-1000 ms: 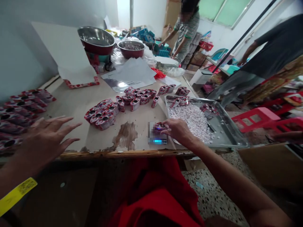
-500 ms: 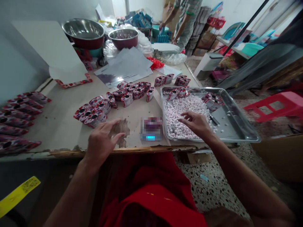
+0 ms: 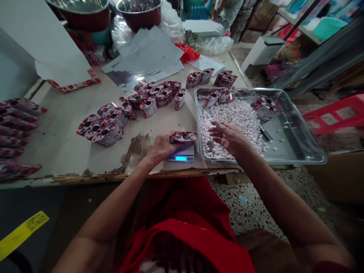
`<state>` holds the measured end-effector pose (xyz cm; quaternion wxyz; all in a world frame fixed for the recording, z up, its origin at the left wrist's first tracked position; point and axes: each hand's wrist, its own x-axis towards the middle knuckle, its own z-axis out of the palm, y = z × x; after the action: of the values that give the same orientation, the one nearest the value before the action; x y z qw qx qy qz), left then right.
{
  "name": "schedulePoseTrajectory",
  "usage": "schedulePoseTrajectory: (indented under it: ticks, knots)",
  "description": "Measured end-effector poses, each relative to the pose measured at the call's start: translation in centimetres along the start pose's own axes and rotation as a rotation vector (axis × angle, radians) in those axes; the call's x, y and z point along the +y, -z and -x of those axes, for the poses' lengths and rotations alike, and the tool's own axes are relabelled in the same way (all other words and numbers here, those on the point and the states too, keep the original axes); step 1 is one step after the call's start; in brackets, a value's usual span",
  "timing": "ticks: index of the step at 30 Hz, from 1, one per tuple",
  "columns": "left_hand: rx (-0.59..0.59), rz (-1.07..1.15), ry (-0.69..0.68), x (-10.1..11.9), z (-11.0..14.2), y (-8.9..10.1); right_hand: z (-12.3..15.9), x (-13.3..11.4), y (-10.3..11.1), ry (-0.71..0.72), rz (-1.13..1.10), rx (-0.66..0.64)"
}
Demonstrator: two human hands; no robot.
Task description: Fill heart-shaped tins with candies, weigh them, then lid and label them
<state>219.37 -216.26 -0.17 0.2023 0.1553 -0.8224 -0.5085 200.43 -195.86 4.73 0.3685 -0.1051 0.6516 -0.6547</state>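
The patterned pouch [image 3: 190, 137] is at the small scale [image 3: 181, 157], mouth upward, presumably to avoid spills; the left hand [image 3: 162, 146] is clamped on its left end, apparently steadying it. The right hand [image 3: 229, 137], fingers loosely bent and apart, hovers over white pellets [image 3: 241, 113] in the metal tray [image 3: 295, 142], likely set alongside for short reaches

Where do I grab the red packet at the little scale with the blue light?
I'd probably take the packet by its narrow left end, coming from the left, where the left hand is. It looks upright and tapers there; its top faces up, so keep that clear.
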Motion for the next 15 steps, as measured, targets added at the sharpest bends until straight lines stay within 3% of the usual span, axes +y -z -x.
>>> schedulePoseTrajectory:
  ticks: [2,5,11,15]
  knots:
    - [-0.015,0.047,-0.015,0.5,-0.3,-0.4,0.3,0.6,-0.6,-0.053,-0.058,-0.011]
    - [0.01,-0.039,-0.142,2.1,-1.9,-0.4,0.3,1.4,-1.4,-0.086,-0.162,-0.033]
    - [-0.068,-0.279,-0.456,8.5,-7.4,-1.1,-0.9,1.7,-2.4,-0.084,-0.409,-0.048]
    - [-0.16,-0.423,-0.652,11.2,-8.7,-2.9,-1.7,1.7,-2.5,-0.054,-0.586,-0.007]
